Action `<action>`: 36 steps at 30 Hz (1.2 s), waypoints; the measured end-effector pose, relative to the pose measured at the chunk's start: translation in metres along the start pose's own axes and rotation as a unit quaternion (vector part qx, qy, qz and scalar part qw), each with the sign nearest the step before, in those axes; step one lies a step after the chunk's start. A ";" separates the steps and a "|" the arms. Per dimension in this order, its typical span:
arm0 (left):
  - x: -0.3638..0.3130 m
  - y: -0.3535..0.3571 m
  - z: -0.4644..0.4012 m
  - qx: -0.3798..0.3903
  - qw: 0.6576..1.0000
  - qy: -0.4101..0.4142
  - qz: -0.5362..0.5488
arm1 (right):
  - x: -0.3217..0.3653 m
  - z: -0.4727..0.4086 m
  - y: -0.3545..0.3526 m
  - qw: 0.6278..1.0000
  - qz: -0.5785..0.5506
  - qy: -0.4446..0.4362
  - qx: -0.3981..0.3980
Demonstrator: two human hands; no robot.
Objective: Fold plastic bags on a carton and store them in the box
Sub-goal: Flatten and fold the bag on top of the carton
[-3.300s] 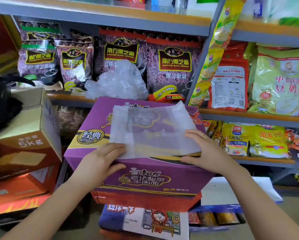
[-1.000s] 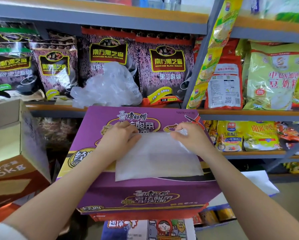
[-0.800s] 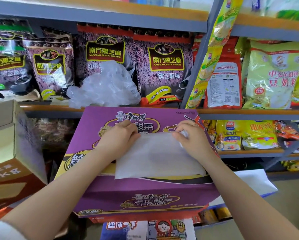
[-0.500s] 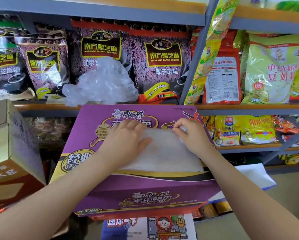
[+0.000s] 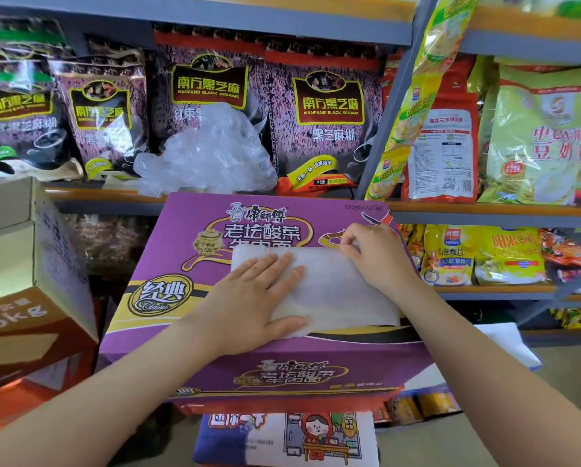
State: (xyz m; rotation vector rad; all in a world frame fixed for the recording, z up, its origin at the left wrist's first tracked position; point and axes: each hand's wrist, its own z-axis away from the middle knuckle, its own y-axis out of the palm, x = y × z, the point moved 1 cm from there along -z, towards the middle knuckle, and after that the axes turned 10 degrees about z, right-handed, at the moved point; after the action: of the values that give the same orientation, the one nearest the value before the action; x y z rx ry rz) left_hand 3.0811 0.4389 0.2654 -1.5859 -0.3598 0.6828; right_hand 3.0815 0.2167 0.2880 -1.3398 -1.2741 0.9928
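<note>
Left hand (image 5: 258, 298) now flat, fingers straight, sliding rightward across folded plastic bag (image 5: 343, 294) on purple carton (image 5: 167, 264); right hand (image 5: 373, 254) pinches far corner. Crease being smoothed, next fold likely.

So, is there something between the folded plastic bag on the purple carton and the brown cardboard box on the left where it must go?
Nothing visible blocks it. The white folded plastic bag lies on the purple carton under the left hand, with the right hand pinching its far corner. The open brown cardboard box stands directly to the left.

Shop, shelves (image 5: 450, 210) stocked with packaged food bags (image 5: 326, 119)
</note>
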 end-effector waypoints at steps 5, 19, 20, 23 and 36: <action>-0.002 0.000 -0.001 0.003 0.999 -0.028 0.026 | 0.048 0.018 -0.024 0.992 0.082 -0.093 -0.021; -0.002 0.001 0.004 0.003 0.996 -0.088 0.016 | 0.038 0.049 0.016 0.991 0.075 -0.046 0.096; -0.002 0.000 0.005 0.012 0.996 -0.092 0.017 | 0.030 0.049 0.014 0.991 0.063 -0.034 0.113; -0.010 -0.006 0.001 0.031 0.992 -0.122 0.023 | 0.020 0.049 0.014 0.990 0.059 -0.034 0.122; -0.035 0.012 -0.031 -0.016 0.997 -0.072 0.018 | 0.019 0.051 0.017 0.991 0.047 -0.055 0.111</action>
State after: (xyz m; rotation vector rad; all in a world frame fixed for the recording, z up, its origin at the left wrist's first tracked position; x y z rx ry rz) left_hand 3.0712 0.3914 0.2618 -1.5814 -0.4508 0.8243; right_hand 3.0367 0.2428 0.2642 -1.1945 -1.1514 1.2502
